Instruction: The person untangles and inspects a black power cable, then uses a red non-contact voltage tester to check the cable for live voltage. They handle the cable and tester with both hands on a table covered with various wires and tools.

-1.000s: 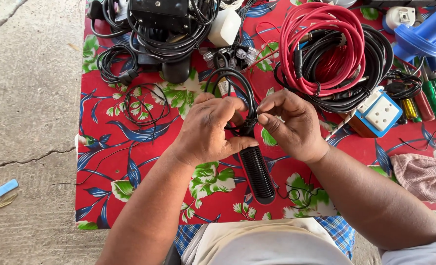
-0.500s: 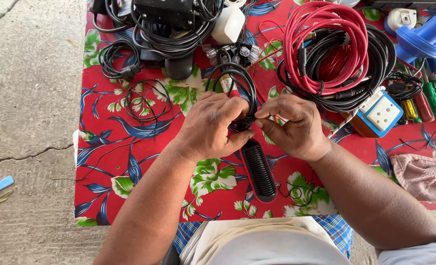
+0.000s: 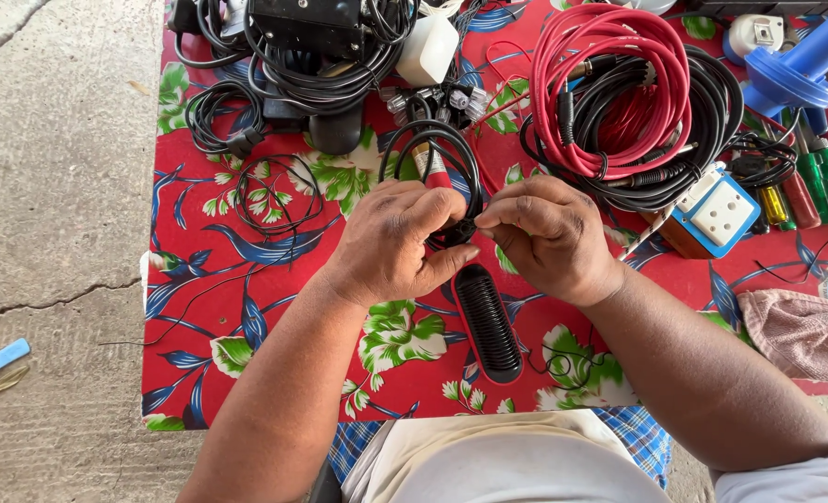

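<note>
**Inspector:** Where is the cable?

**Assistant:** The thin black cable is looped above both hands, over the red floral cloth. The left hand and right hand are pinched closed on its bundled end.

**Inspector:** Handling?

**Assistant:** Likely light, limp and springy; best held where the loops cross.

A grey concrete floor fills the left side, rough and crossed by thin cracks, one running up to the left edge of a red cloth printed with blue leaves and green-and-white flowers. The cloth lies flat on the floor under even daylight, without hard shadows.
</note>
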